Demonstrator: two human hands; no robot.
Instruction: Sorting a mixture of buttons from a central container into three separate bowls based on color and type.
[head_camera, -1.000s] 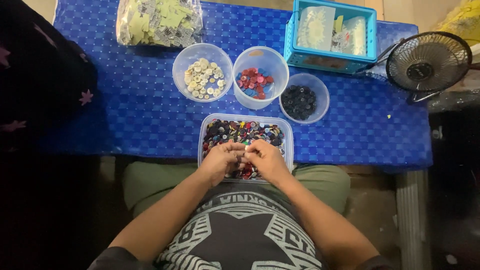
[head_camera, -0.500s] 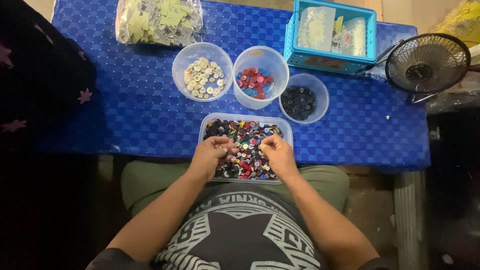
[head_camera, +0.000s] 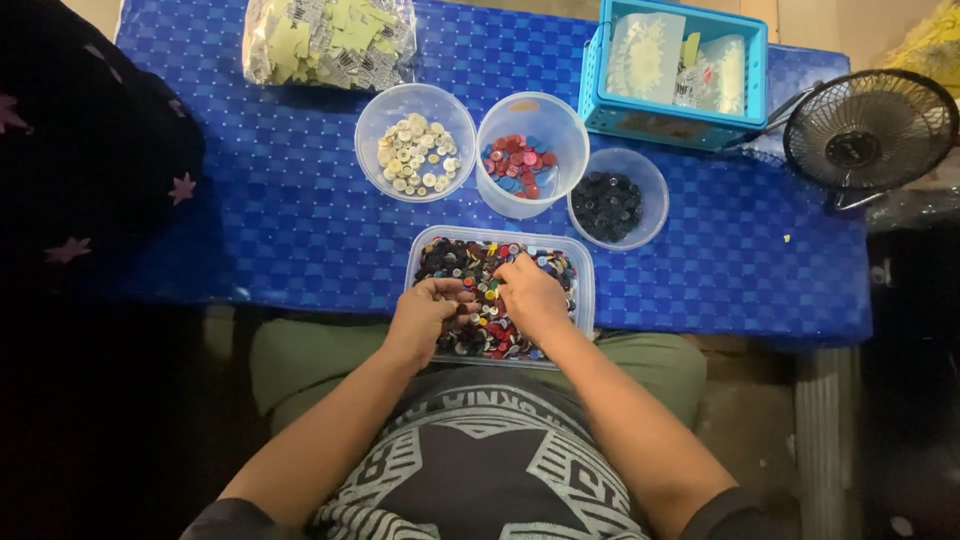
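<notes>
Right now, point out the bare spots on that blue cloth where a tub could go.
Free: the left stretch of the blue tablecloth, below the bag of scraps and left of the tray of mixed buttons; also the right stretch below the blue basket and fan. Crowded: the middle, where three round tubs sit against the tray and both hands dig.

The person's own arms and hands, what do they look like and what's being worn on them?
Both forearms are bare, with no watch, bracelet or gloves showing. The left hand and right hand show no rings that I can make out. Short dark sleeves end near the elbows, part of a dark T-shirt with a pale star print.
</notes>
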